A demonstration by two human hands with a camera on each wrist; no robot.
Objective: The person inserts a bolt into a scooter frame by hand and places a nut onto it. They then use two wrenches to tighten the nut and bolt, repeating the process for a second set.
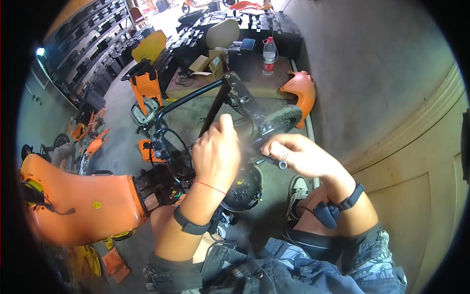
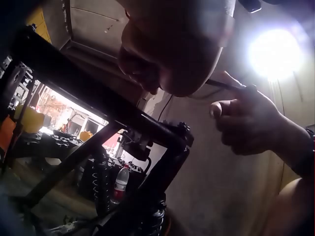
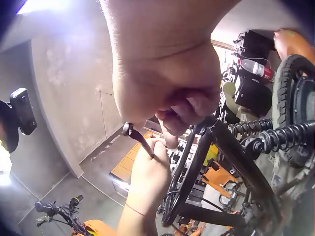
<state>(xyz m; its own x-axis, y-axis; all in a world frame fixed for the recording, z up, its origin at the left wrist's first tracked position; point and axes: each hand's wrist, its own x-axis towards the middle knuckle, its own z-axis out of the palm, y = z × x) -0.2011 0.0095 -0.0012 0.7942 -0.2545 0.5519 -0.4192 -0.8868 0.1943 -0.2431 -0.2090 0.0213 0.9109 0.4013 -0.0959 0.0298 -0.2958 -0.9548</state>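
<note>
A dark wrench [image 1: 283, 165] with a ring-shaped end pokes out of my right hand [image 1: 293, 154], whose fingers curl round it. In the left wrist view the wrench [image 2: 224, 85] lies across the top of the right hand [image 2: 251, 120]. My left hand [image 1: 217, 152] is raised beside the black metal frame [image 1: 247, 103], a little left of the right hand; its fingers are mostly hidden, and whether it grips anything is unclear. In the right wrist view the left hand [image 3: 150, 172] is behind the wrench [image 3: 140, 140], close to my right hand [image 3: 167, 93].
An orange body panel [image 1: 88, 203] stands at the left. Below the hands is a round black tray [image 1: 240, 193] with small dark parts. A wheel [image 1: 286, 116], a bottle [image 1: 268, 59] and an open carton [image 1: 208, 66] are beyond. A wall [image 1: 362, 73] bounds the right side.
</note>
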